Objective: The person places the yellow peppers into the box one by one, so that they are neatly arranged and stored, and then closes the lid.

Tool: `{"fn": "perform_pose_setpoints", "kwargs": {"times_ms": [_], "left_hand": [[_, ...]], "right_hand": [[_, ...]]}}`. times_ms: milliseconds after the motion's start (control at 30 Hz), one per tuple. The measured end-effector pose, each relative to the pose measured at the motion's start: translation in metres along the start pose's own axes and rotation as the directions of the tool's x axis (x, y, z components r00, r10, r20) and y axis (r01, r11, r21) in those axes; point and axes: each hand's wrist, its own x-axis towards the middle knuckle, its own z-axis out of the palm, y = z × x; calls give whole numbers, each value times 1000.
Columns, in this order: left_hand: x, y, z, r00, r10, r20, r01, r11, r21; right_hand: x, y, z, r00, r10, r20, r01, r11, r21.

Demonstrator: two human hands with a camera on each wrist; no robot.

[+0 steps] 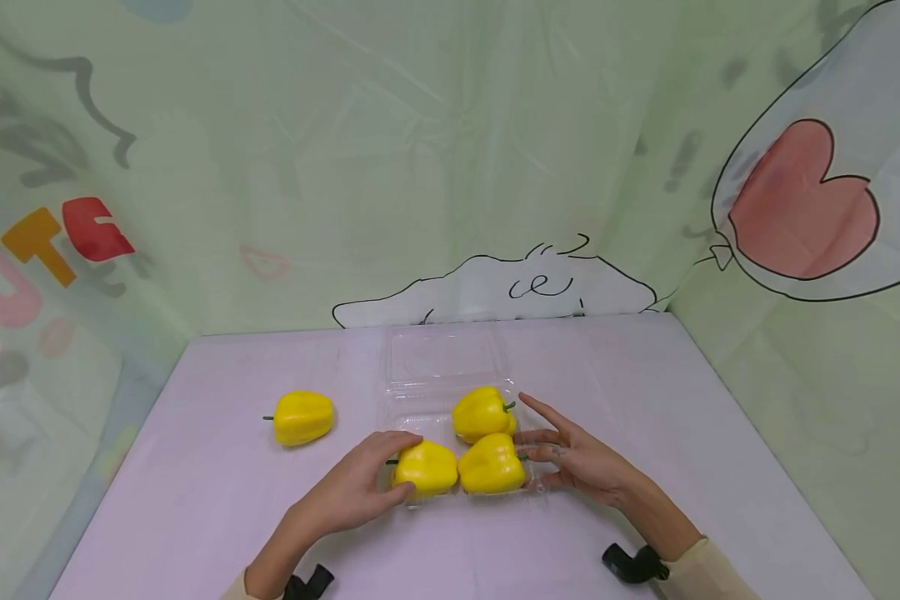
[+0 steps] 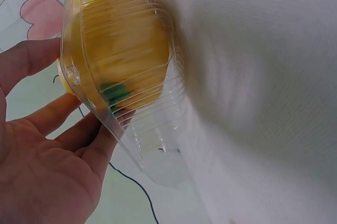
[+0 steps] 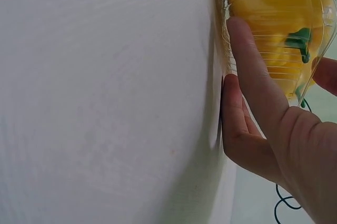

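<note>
Peppers (image 1: 426, 468) were all bright yellow with green stems, clamshell tray (image 1: 442, 358) clear, bench (image 1: 217, 492) pale lilac, and behind the tray a mint-green cartoon backdrop (image 1: 435, 150) with a red heart (image 1: 798, 204).

left hand (image 1: 352, 492): fingers curled | right hand (image 1: 577, 458): fingers straight (spread)

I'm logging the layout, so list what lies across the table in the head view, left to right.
Lone yellow pepper → left hand → front-left pepper in the clear tray → front-right pepper → right hand.
</note>
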Motion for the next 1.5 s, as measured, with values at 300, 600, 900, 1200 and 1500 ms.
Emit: {"fn": "perform_pose_setpoints", "kwargs": {"times_ms": [300, 600, 900, 1200, 1500], "left_hand": [[0, 1, 3, 999, 52, -11, -51, 995, 85], [0, 2, 3, 999, 47, -4, -46, 994, 99], [-1, 1, 4, 998, 55, -3, -54, 994, 93], [-2, 1, 3, 998, 58, -3, -57, 994, 90], [-1, 0, 2, 998, 62, 10, -63, 995, 75]], "right_hand": [[-1, 1, -1, 1000, -6, 6, 6, 1000, 9], [-1, 2, -1, 1000, 0, -6, 0, 1000, 9], [-1, 1, -1, 1000, -4, -4, 4, 1000, 3], [-1, 0, 0, 1000, 9, -16, -9, 1000, 2], [-1, -1, 2, 1000, 1, -8, -1, 1000, -3]]}}
